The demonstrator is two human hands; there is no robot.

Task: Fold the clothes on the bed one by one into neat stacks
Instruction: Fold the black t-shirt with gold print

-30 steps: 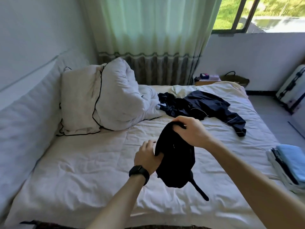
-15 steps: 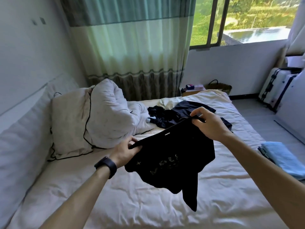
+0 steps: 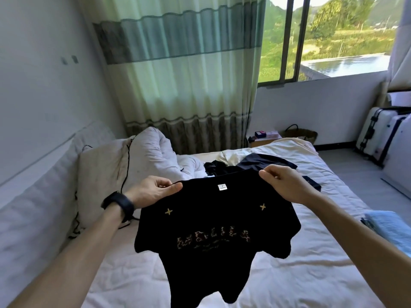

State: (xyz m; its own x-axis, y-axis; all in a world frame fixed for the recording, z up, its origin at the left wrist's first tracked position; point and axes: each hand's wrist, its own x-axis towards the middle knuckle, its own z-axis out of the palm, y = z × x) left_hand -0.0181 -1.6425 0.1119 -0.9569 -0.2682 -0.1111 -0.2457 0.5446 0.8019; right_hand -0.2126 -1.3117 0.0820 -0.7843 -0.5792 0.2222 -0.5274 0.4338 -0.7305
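A black T-shirt [image 3: 213, 241] with a leopard-pattern print, two small gold crosses and a white neck label hangs spread out above the white bed [image 3: 311, 274]. My left hand [image 3: 155, 191], with a black watch on the wrist, pinches its left shoulder. My right hand [image 3: 282, 183] pinches its right shoulder. Behind the shirt a heap of dark navy clothes [image 3: 251, 163] lies on the bed. A folded stack with a light blue garment [image 3: 391, 230] on top sits at the bed's right edge.
White pillows and a bunched duvet [image 3: 133, 165] fill the left head of the bed. A bedside table [image 3: 264, 137] and a woven basket [image 3: 302, 133] stand by the far wall. Suitcases [image 3: 382, 134] stand at the right under the window.
The bunched black shirt has been pulled open and lifted. My hands moved apart to its two shoulders, and it now hangs flat with the print showing. The view tilted upward.
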